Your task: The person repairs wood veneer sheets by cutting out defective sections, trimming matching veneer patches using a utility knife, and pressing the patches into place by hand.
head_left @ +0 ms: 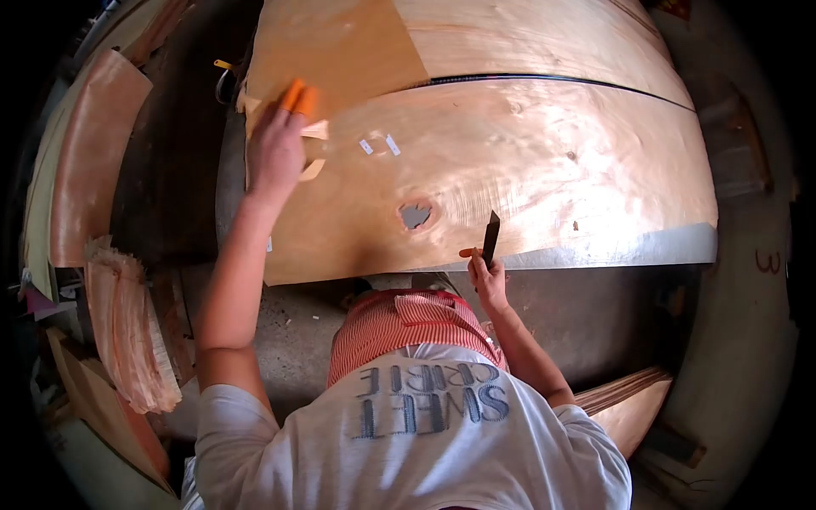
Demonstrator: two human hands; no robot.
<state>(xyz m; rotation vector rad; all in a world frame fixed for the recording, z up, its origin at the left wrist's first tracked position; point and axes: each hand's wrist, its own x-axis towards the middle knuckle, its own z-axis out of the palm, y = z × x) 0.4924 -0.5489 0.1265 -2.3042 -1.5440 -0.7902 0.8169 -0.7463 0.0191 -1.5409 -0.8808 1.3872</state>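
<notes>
My left hand (279,153) is over the left part of a wood veneer sheet (340,229), its fingers stretched out and slightly blurred. Orange covers (299,98) sit on some of its fingertips. Small loose veneer scraps (314,130) lie right beside that hand. At the near edge of the sheet, my right hand (489,282) is closed around a knife (491,238) with a dark, slant-tipped blade pointing away from me. One finger of this hand also wears an orange cover. Between the hands, the sheet has a ragged hole (416,215).
A darker veneer piece (340,51) overlaps the far left, and a dark gap (552,77) separates two sheets. Small white labels (366,146) lie on the veneer. Veneer stacks (127,323) stand at left, another stack (633,408) at lower right. A yellow-handled tool (223,65) is beyond the left edge.
</notes>
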